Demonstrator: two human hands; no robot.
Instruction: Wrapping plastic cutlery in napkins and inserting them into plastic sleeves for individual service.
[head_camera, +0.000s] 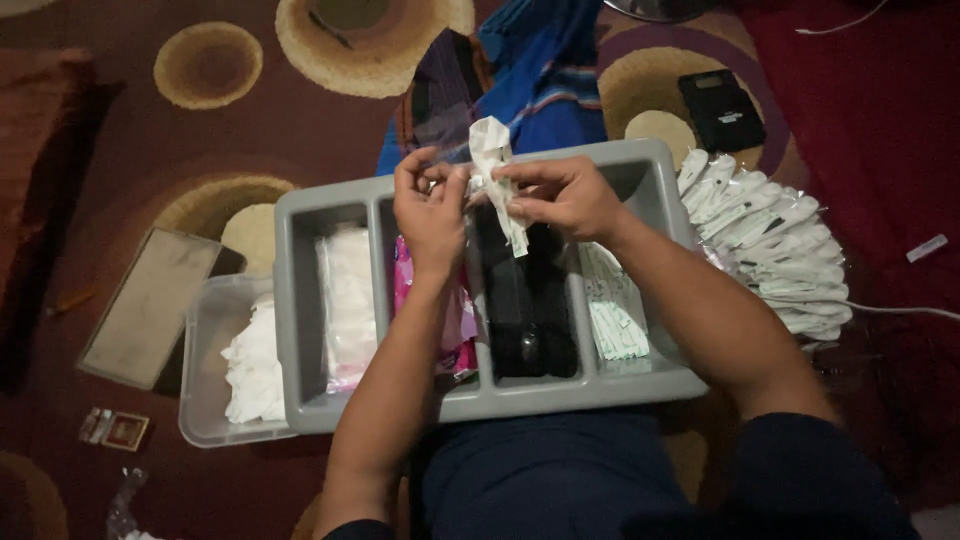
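Both hands (500, 200) pinch a white paper packet (495, 165) above the grey divided tray (300, 300).

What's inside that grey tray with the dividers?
The grey tray holds clear-wrapped white items, pink packets, black items and white-green sachets. The forearms cover part of the pink and sachet compartments, so their full contents cannot be seen.

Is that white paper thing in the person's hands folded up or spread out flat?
Folded. The white paper piece stands as a narrow creased strip, pinched between the left hand and right hand above the grey divided tray.
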